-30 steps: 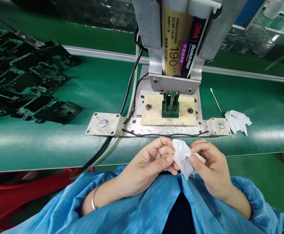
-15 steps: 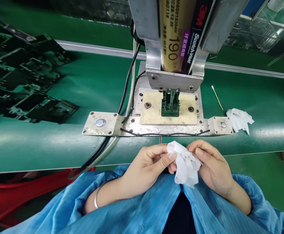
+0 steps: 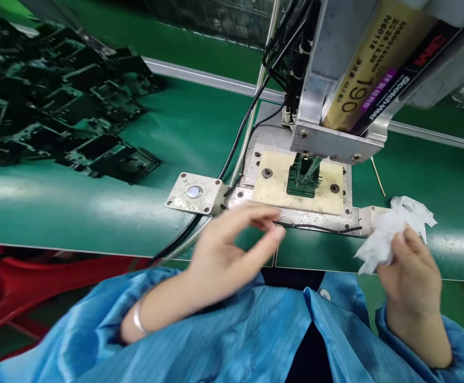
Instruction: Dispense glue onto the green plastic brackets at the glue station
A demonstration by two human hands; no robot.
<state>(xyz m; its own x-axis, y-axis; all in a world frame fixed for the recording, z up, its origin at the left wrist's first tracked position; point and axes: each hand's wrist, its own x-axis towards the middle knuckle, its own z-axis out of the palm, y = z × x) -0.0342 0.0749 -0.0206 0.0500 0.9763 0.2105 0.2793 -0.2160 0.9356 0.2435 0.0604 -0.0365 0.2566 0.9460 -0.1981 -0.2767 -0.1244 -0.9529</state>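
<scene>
My right hand (image 3: 411,271) grips a crumpled white tissue (image 3: 381,242) at the right end of the metal fixture. Behind it lies a second white tissue (image 3: 415,210), partly overlapped by the first. My left hand (image 3: 232,247), slightly blurred, is raised in front of the fixture with nothing in it, thumb and forefinger apart. Ahead of that hand a small dark green part (image 3: 302,183) sits on a cream block (image 3: 271,191), under the nozzle of the adhesive dispenser. The gold and black adhesive cartridge (image 3: 369,74) tilts above it.
Many dark green boards (image 3: 92,114) are heaped on the left of the green bench (image 3: 200,117). A metal plate with a round button (image 3: 194,192) juts out at the fixture's left. Cables (image 3: 247,114) run down past it. A cotton swab (image 3: 378,176) lies at the right.
My left hand has let go of the tissue and moved left and up. The right hand has carried the tissue right, to the other tissue. The view has shifted left and tilted.
</scene>
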